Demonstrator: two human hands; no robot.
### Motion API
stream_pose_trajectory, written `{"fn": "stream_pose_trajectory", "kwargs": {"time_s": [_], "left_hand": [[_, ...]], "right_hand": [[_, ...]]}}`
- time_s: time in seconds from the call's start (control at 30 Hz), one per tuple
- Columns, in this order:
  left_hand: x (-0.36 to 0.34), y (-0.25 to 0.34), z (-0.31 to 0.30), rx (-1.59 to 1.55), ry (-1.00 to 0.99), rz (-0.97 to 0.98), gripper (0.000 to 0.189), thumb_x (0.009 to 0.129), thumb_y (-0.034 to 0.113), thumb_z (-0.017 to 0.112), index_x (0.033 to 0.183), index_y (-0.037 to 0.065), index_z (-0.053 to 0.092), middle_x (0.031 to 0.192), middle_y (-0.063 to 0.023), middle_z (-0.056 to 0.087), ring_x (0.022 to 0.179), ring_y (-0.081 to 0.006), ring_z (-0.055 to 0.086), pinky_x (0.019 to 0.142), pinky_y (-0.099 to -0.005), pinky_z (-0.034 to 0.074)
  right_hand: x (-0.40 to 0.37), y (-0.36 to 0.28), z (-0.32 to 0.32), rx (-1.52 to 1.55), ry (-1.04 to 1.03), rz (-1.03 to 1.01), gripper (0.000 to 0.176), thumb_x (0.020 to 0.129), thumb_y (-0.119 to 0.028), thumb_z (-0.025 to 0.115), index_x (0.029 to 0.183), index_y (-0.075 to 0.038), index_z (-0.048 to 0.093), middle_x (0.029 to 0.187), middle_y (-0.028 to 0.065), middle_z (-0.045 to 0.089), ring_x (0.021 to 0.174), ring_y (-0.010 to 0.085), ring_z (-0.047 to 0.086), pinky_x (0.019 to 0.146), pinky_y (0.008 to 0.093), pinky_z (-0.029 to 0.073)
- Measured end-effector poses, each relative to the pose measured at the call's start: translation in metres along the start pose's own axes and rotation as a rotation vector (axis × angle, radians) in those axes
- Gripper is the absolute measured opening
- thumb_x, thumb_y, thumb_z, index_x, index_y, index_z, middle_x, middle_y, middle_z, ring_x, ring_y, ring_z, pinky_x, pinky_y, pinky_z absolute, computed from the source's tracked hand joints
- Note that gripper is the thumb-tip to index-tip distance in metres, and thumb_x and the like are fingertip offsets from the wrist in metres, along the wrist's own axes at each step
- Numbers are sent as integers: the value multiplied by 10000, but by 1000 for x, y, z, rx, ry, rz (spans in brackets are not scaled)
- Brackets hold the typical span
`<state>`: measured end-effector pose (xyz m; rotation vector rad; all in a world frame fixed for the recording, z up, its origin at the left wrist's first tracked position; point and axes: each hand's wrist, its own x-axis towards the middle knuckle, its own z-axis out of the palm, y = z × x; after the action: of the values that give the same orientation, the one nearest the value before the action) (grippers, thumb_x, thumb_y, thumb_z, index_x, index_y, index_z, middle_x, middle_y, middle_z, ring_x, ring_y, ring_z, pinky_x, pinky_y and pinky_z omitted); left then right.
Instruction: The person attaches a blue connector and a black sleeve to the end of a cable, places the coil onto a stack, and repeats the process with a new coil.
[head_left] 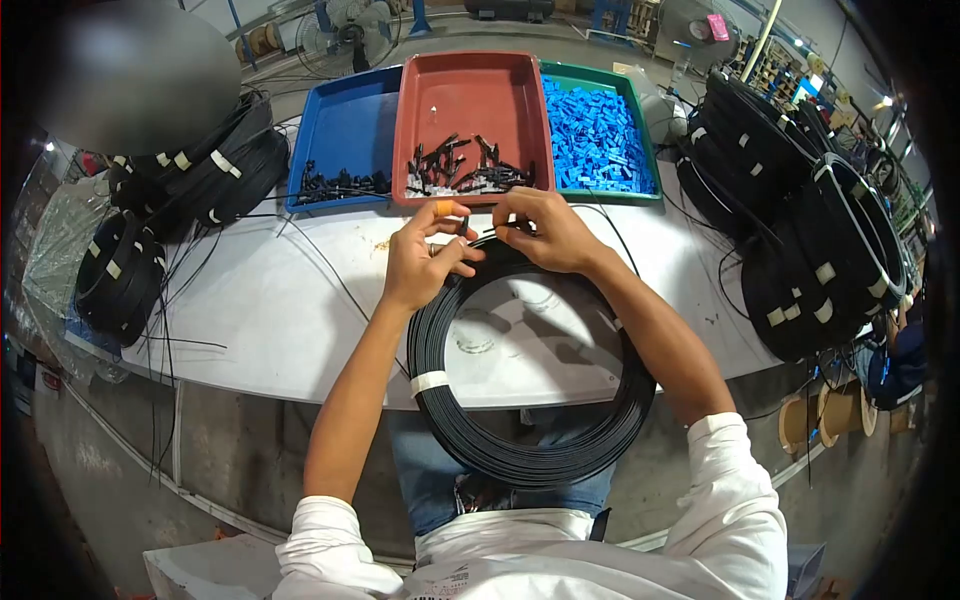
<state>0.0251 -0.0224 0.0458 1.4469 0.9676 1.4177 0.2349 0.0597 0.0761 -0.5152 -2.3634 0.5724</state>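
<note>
A coil of black cable (432, 330), bound with white tape, lies partly on the white table and hangs over its front edge toward my lap. Above the coil's far side, my left hand (425, 258), with an orange band round one finger, has its fingers curled around a small black piece (463, 226) that looks like a connector part. My right hand (548, 230) pinches the thin black cable end (488, 233), its tip pointing at the left hand. The fingertips of both hands are close together but apart.
Behind the hands stand a blue tray (345, 120) with black parts, a red tray (475, 85) with black and clear pieces, and a green tray (648, 150) full of blue parts. Stacked cable coils flank the table (250, 330), left (125, 275) and right (810, 260). Loose cables cross it.
</note>
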Motion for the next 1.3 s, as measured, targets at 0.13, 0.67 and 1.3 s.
{"fn": "stream_pose_trajectory", "kwargs": {"time_s": [0.13, 0.67, 1.3], "left_hand": [[-12, 2, -1, 202, -152, 12, 360, 868, -37, 582, 1224, -16, 538, 978, -183, 675, 774, -241, 742, 551, -259, 600], [-21, -5, 3, 167, -116, 31, 331, 850, -28, 625, 1156, 16, 508, 965, -210, 731, 779, -170, 736, 551, -210, 532], [-23, -15, -1, 163, -102, 18, 249, 880, 45, 694, 1092, -64, 623, 939, -191, 737, 742, -183, 737, 512, -213, 521]], "right_hand": [[-19, -21, -7, 55, 6, 25, 121, 809, -45, 682, 916, -7, 641, 863, 100, 644, 739, 216, 606, 661, 331, 485], [-37, -11, 3, -15, 118, 98, 137, 805, -62, 705, 927, -14, 663, 847, 128, 667, 772, 274, 662, 682, 372, 516], [-41, -15, 6, 3, 95, -40, 172, 750, -24, 719, 918, -27, 686, 832, 131, 701, 712, 282, 688, 647, 354, 547]]}}
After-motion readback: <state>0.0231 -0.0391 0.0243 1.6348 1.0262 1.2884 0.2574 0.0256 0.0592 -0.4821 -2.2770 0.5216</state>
